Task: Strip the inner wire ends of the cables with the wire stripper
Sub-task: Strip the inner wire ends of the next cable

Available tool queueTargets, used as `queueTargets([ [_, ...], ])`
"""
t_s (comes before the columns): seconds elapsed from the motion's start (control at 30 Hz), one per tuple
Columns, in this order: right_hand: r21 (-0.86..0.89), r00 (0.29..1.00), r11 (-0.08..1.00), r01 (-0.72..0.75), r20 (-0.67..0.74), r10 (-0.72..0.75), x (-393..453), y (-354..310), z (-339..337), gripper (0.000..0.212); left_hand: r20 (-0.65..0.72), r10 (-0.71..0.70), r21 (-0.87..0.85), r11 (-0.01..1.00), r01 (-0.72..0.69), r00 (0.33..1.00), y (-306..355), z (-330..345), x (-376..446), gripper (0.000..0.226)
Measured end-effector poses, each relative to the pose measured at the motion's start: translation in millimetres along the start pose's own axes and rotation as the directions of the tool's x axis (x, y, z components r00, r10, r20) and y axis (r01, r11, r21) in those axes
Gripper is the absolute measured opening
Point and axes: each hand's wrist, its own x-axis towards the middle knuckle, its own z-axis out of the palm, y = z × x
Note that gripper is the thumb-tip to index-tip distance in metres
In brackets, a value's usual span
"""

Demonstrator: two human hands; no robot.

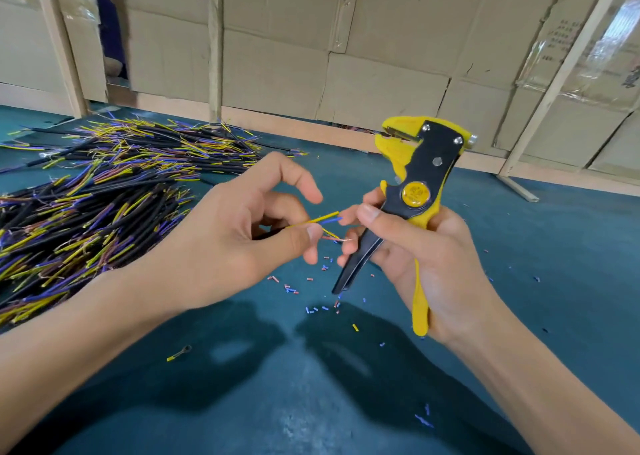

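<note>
Head view looks down on two bare hands over a teal surface (519, 247). The left hand (225, 236) pinches a cable (313, 221) between thumb and curled fingers (311, 247), index finger arched above and free; the cable's black sheath is mostly hidden inside the hand, and its inner wires fan out just past the fingertips toward the other hand: a yellow one on top, a blue one under it, and a lower one ending in bare copper strands. The right hand (429, 264) is wrapped around the wire stripper (415, 191), its thumb lying across the black body just below the round yellow pivot, its fingers curled round the black handle and their tips almost meeting the blue wire end. The stripper stands upright, its yellow head above the fingers with its mouth facing left, holding no wire. Below and between both sets of fingers, small insulation offcuts (311, 299) in blue, red and yellow lie scattered on the surface. Well beyond the left fingers, a large pile of cables (104, 191) with yellow, blue and brownish ends spreads out. Cardboard panels (346, 56) stand behind.
</note>
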Motion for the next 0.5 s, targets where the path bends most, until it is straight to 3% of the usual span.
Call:
queueTargets([
  [0.27,-0.150,0.999,0.988,0.026,-0.024,-0.030,0.7,3.0,-0.5,0.022,0.001,0.067,0.062,0.996,-0.067,0.998,-4.0,2.8,-0.5,0.014],
  [0.4,-0.148,0.998,0.988,0.044,-0.038,-0.050,0.0,1.7,0.7,0.021,-0.020,0.145,0.297,0.946,-0.133,0.989,-4.1,4.0,-0.8,0.006],
  [0.5,-0.258,0.991,0.963,0.076,-0.088,-0.102,-0.7,1.1,0.0,0.021,-0.070,0.170,0.433,0.893,-0.124,0.983,-4.9,6.0,0.2,0.009],
])
